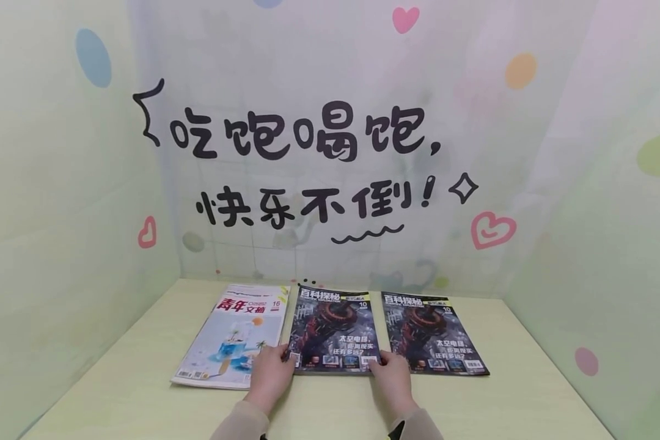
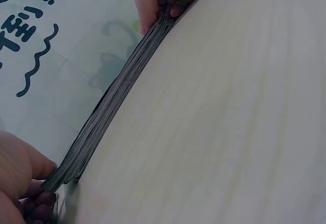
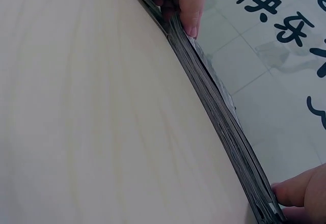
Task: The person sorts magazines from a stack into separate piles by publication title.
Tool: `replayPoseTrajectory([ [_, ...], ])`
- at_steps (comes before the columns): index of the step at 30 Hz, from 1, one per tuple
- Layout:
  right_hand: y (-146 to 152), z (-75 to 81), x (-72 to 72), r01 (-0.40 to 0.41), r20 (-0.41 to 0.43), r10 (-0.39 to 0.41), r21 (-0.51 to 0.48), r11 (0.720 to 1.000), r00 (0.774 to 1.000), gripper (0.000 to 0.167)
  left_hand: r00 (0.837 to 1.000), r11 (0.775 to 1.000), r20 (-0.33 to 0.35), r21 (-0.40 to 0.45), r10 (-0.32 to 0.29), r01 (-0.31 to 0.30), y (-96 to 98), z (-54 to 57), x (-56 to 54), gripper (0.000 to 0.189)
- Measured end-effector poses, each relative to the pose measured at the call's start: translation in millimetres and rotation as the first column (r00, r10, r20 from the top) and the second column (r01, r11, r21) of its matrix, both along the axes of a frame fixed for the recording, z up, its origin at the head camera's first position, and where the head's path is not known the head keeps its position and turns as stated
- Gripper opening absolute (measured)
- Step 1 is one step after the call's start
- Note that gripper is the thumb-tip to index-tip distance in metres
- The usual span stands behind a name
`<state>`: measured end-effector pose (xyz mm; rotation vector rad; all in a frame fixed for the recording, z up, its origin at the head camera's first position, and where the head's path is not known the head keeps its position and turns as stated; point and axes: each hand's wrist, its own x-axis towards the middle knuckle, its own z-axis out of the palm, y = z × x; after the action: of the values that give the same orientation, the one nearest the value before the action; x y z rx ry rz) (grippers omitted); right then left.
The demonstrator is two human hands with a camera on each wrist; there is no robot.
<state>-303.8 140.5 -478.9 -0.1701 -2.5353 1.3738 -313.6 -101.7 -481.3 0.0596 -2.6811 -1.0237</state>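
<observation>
Both hands grip the near corners of a dark-covered magazine in the middle of the table. My left hand pinches its near left corner, thumb on top and fingers beneath. At the near right corner, my right hand pinches it the same way. The wrist views show the near edge of the magazine as a thick stack of pages stretched between the two hands. In the right wrist view, the right thumb lies on the cover.
A white magazine with red title characters lies left of the middle one, partly behind the left hand. Another dark magazine with the same cover lies to the right. The pale wooden table meets a printed backdrop at its far edge.
</observation>
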Motion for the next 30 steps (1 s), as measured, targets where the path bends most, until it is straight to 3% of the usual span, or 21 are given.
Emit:
replayPoseTrajectory([
  [21, -2.8, -2.2, 4.1, 0.030, -0.022, -0.031, -0.024, 0.999, 0.999, 0.032, 1.000, 1.000, 0.006, 0.016, -0.016, 0.016, 0.3, 7.2, 5.4, 0.042],
  [28, -2.0, -3.1, 9.5, 0.057, -0.036, -0.057, -0.014, 0.998, 0.998, 0.033, 0.997, 0.998, 0.056, 0.045, -0.043, 0.040, 1.6, 14.6, 9.3, 0.042],
  [30, -1.4, -1.8, 11.0, 0.072, -0.032, -0.072, 0.007, 0.997, 0.997, 0.034, 0.994, 0.993, 0.091, 0.106, -0.058, 0.049, 2.9, 14.7, 10.5, 0.043],
])
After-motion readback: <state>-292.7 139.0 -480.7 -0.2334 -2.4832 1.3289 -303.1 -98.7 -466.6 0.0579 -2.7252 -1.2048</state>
